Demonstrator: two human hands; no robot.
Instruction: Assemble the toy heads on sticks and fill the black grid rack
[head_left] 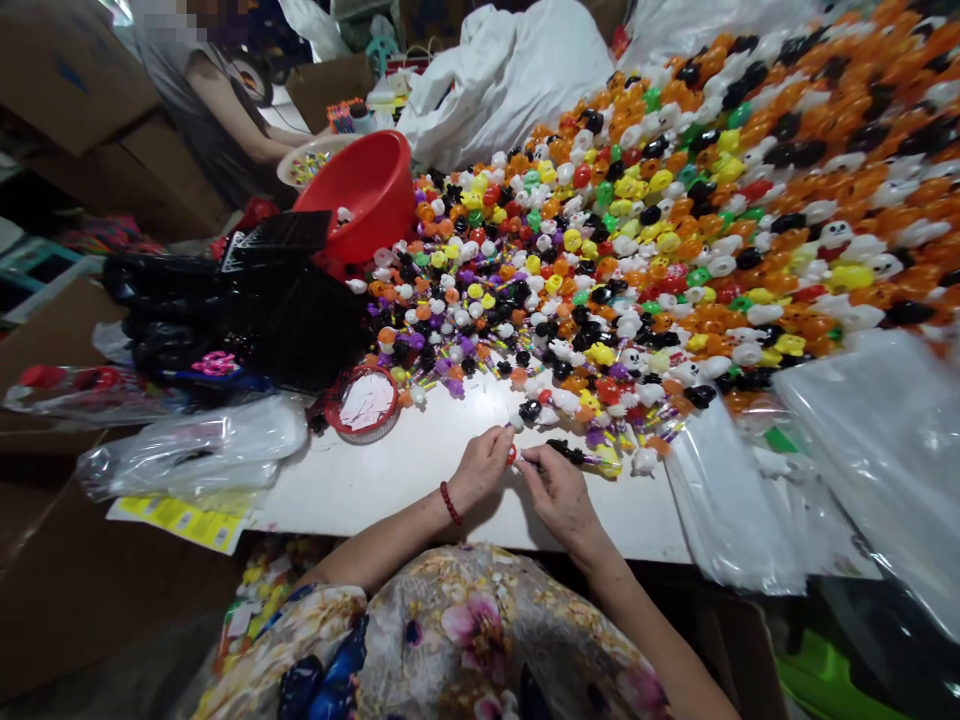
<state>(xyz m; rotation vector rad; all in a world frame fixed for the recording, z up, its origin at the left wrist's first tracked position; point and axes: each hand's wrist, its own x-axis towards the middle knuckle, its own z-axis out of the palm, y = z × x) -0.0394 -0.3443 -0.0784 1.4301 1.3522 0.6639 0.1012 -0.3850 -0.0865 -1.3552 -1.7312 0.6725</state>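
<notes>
My left hand [484,468], with a dark red bead bracelet [451,503] at its wrist, is closed in a pinch over the white table [330,512]. Between its fingers and those of my right hand [559,492] shows a small red-and-white toy piece [512,455]. Both hands grip this piece, my right with thumb and forefinger; its full shape is hidden. Just beyond my right hand lie a black toy figure [566,450] and a clear-wrapped yellow piece [606,461]. A heap of small plastic toy figures [600,290] begins close past my fingertips.
A red mesh basket [396,408] of paper slips stands left of my hands. Behind it are black plastic bags [289,310] and a tilted red basin [367,190]. Clear plastic bags [731,500] lie on the right, others [217,445] on the left. A person [217,110] works at back left.
</notes>
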